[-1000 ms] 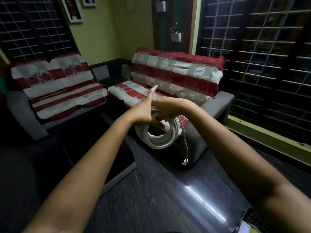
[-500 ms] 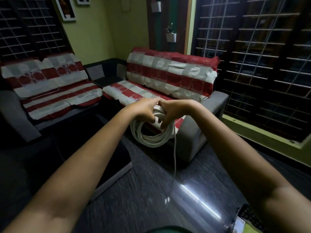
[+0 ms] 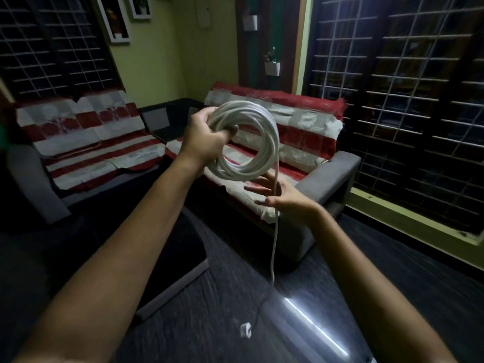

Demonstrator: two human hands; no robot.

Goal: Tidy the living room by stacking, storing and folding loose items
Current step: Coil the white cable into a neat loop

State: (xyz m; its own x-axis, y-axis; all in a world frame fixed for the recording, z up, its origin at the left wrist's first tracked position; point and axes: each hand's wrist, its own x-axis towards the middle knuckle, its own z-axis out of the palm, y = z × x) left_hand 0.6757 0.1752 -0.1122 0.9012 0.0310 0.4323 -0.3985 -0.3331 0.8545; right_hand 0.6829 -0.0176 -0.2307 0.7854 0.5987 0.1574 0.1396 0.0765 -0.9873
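Sofas fill the far side of the room: one sofa at ten o'clock and a second sofa at one o'clock, both draped with red-and-white striped covers, while barred windows are seen at two o'clock. A dark low table is set on the floor at seven o'clock. At the centre, a coil of white cable is held up in the air in front of the second sofa. The coil is gripped at its upper left by the left hand, whose fingers are curled through the loops. Below the coil, the right hand is held with its fingers spread and loose, and the hanging tail of the cable is seen passing across it; whether it is pinched cannot be told. The white plug is seen dangling near the floor at six o'clock. Coiling is judged nearly done: most of the cable is wound, only the tail is left to be wrapped, and storing is not yet done
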